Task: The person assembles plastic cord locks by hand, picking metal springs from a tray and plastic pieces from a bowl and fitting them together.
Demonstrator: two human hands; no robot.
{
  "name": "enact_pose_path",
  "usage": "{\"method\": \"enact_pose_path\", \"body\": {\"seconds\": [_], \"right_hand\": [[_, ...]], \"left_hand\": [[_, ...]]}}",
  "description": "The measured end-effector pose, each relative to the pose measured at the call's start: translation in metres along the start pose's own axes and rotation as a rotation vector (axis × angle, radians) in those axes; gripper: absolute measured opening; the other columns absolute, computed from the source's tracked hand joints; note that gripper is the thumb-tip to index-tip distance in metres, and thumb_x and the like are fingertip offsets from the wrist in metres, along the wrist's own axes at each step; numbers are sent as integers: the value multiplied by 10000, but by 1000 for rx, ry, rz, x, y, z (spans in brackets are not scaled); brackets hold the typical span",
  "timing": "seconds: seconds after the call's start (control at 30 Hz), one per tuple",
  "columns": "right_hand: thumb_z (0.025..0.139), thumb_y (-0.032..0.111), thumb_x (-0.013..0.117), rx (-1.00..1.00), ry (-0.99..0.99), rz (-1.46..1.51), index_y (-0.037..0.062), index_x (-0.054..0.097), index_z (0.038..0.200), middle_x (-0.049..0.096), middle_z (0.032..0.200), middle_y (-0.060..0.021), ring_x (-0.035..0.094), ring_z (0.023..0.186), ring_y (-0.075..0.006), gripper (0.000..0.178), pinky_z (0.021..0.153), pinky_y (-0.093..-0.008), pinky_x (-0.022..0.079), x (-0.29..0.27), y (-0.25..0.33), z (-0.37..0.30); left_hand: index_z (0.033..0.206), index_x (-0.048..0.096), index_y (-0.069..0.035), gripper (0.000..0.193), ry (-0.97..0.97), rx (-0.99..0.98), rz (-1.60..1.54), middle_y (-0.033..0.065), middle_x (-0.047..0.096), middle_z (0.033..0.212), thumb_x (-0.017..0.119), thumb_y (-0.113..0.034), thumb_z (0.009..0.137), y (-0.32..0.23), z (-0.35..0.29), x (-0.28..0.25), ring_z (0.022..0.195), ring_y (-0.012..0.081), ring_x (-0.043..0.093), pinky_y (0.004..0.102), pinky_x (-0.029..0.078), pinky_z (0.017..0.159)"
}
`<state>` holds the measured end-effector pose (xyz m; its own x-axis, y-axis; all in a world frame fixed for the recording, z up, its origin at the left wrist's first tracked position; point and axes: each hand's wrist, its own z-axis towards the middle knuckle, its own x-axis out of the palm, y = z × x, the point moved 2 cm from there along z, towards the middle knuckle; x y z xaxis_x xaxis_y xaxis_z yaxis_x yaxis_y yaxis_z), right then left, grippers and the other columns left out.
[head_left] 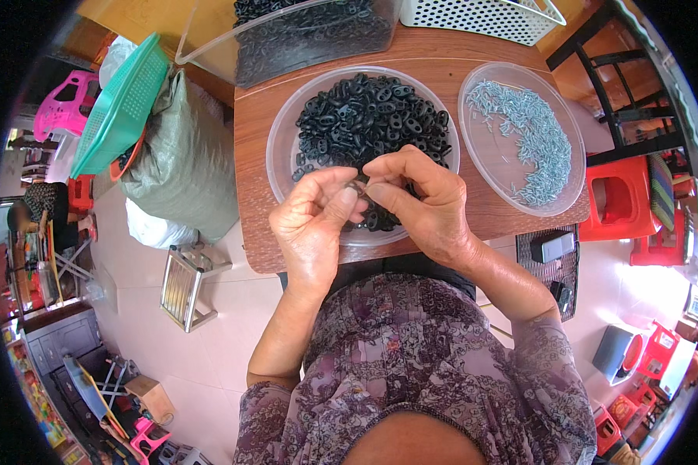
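Observation:
Above the near part of a round clear tub (281,167), my two hands meet fingertip to fingertip. My left hand (312,221) is closed in a pinch, its thumb and forefinger pressed together. Opposite it, my right hand (426,203) pinches too, its fingertips touching the left ones. Whatever small piece lies between them is hidden by the fingers. A heap of small black oval plastic pieces with two holes (364,116) fills the tub. To the right, a round clear lid-like tray (492,174) carries many thin pale-blue metallic pins (539,139).
A clear bin (310,54) of black pieces and a white perforated basket (481,22) stand at the far side of the wooden table (260,225). Left are a full woven sack (186,163), a green basket (124,108) and a metal stool (186,291); red stools (616,198) stand right.

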<state>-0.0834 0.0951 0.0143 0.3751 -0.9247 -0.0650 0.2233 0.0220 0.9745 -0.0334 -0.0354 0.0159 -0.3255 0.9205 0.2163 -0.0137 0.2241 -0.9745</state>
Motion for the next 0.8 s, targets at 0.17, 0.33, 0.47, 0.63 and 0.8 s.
{"method": "enact_pose_path", "body": {"seconds": [0.17, 0.33, 0.47, 0.63, 0.8], "right_hand": [[763, -28, 603, 8, 10, -2, -6, 585, 939, 535, 791, -1, 503, 721, -43, 179, 636, -182, 409, 0, -3, -1], [761, -30, 603, 12, 19, -11, -6, 583, 939, 536, 784, 2, 509, 722, -41, 181, 639, -179, 413, 0, -4, -3], [759, -31, 600, 7, 16, -16, -4, 585, 931, 535, 772, 4, 508, 713, -43, 175, 632, -179, 413, -1, -3, -3], [728, -48, 594, -74, 9, -69, 6, 580, 873, 537, 762, -53, 519, 638, -81, 156, 563, -221, 432, 0, 0, -2], [742, -22, 602, -71, 8, -33, -10, 595, 895, 539, 744, -8, 481, 653, -56, 153, 581, -205, 404, 2, 1, 2]], "left_hand": [[956, 585, 34, 162, -12, 64, 125, 50, 596, 792, 576, 40, 794, -2, -4, 2, 661, 81, 563, 195, 466, 591], [915, 596, 24, 159, -23, 135, 271, 29, 582, 771, 561, 82, 771, -3, -7, 3, 648, 70, 549, 195, 459, 582], [894, 600, 19, 165, -31, 190, 343, 31, 582, 758, 563, 95, 752, -2, -7, 4, 641, 72, 551, 202, 460, 568], [871, 597, 20, 160, -23, 330, 501, 42, 586, 745, 582, 100, 734, -5, -9, 6, 624, 83, 559, 210, 460, 551], [882, 592, 11, 156, -68, 264, 336, 35, 583, 726, 589, 86, 746, -1, -8, 3, 628, 78, 556, 211, 463, 559]]}}
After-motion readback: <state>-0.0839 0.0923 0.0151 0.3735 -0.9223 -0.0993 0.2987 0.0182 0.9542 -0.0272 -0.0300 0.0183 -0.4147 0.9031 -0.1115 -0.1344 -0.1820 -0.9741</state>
